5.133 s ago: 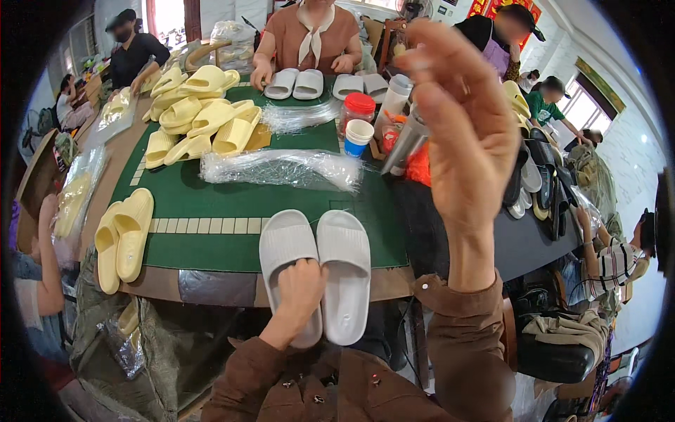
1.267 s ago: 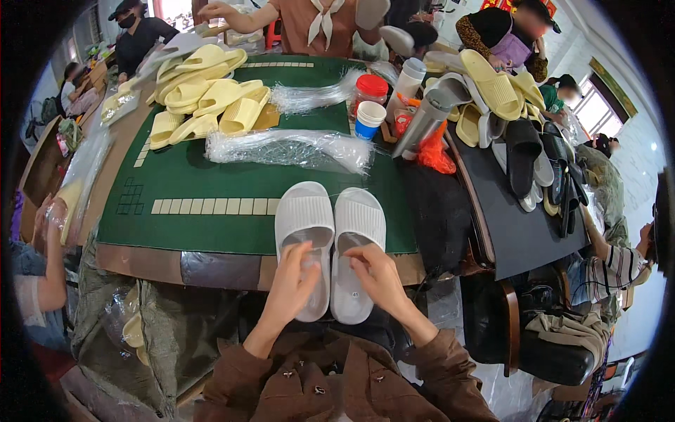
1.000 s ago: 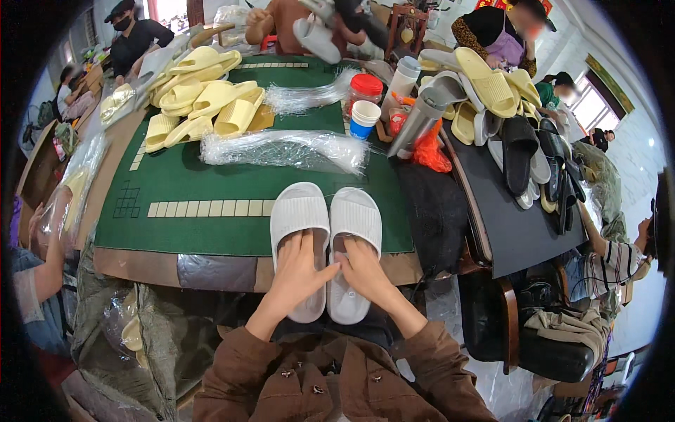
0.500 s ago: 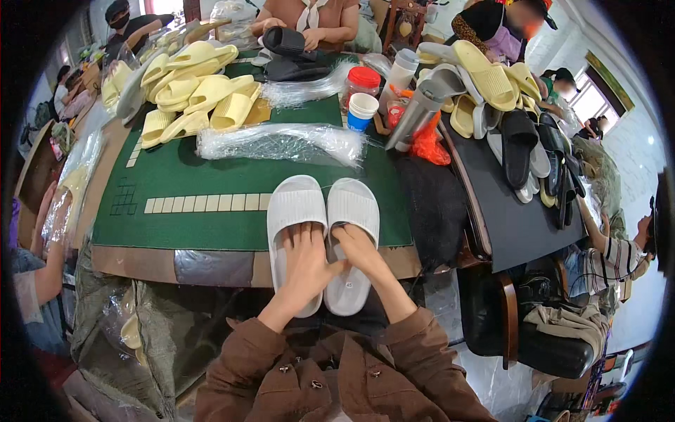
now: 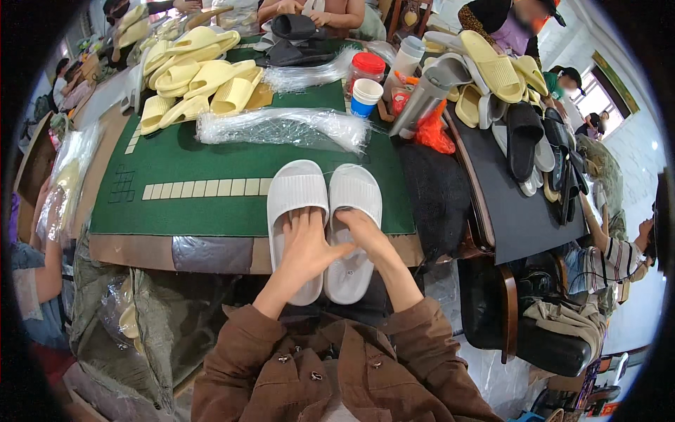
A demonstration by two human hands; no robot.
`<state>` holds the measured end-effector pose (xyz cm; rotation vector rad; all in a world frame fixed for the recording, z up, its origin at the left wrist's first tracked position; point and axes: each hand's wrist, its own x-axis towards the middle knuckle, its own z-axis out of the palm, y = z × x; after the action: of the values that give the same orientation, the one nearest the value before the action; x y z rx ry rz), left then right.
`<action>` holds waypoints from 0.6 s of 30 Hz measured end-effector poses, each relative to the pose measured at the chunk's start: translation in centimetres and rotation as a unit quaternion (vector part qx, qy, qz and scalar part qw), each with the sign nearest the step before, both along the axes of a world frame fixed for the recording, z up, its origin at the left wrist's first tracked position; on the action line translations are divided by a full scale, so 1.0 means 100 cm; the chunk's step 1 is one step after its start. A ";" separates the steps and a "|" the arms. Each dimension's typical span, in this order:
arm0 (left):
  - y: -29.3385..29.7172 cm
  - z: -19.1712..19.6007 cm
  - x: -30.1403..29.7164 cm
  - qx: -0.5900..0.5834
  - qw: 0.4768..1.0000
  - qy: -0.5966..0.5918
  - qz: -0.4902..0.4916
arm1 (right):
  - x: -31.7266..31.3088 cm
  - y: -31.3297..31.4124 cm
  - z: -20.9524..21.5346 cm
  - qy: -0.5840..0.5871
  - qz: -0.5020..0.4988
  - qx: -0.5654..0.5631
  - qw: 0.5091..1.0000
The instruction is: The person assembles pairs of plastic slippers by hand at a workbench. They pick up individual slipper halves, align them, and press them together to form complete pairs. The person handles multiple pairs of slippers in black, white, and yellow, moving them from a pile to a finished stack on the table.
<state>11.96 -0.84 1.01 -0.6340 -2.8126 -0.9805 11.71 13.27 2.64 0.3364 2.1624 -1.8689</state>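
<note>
- At the centre of the frame, a pair of pale slippers (image 5: 297, 188) is set side by side, toes toward the top; the fronts lie over a green mat (image 5: 211, 221) and the heels extend past the worktop's (image 5: 133, 249) near edge, an arrangement by which the strap openings are presented to the hands.
- The left hand (image 5: 306, 246) is inserted beneath one strap, its fingers extended and slightly apart; the thumb is spread toward the other slipper. The pair is presumably steadied thus.
- The right hand (image 5: 367, 234) is tucked beneath the second strap; its fingers are largely concealed, and whether anything is pinched there cannot be told.
- Above centre, a bundle of clear plastic (image 5: 281, 130) is laid across the mat, seemingly for easy reach.
- At upper left, yellow slippers (image 5: 234, 95) are heaped, probably to save space.
- At upper right of centre, a paper cup (image 5: 366, 100), a red-lidded jar (image 5: 367, 67) and a metal flask (image 5: 424, 105) are grouped, apart from the hands.
</note>
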 end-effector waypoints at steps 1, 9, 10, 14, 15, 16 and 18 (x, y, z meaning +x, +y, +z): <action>0.001 0.006 0.005 -0.008 1.000 -0.004 0.000 | 0.001 -0.003 0.001 0.005 -0.019 -0.004 1.000; 0.010 -0.004 0.018 -0.019 0.997 0.064 0.028 | -0.004 0.000 -0.016 0.034 0.004 0.035 0.999; 0.011 -0.004 0.019 -0.018 0.997 0.068 0.031 | -0.003 0.000 -0.017 0.041 -0.002 0.019 0.999; 0.010 -0.012 0.010 -0.018 0.996 0.067 0.047 | -0.002 -0.001 -0.012 0.026 -0.002 0.012 1.000; 0.010 -0.011 0.005 -0.019 0.997 0.061 0.044 | -0.003 0.002 -0.012 0.011 0.007 0.014 1.000; 0.009 -0.009 0.000 -0.020 0.998 0.054 0.041 | -0.004 0.004 -0.014 -0.005 0.017 0.017 1.000; 0.006 -0.002 -0.014 -0.029 0.999 -0.012 0.031 | -0.005 0.005 -0.014 0.019 0.037 0.011 0.999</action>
<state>10.57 -0.26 0.85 -0.5403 -2.8720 -0.9044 11.21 13.75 1.21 0.2245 2.1906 -1.8270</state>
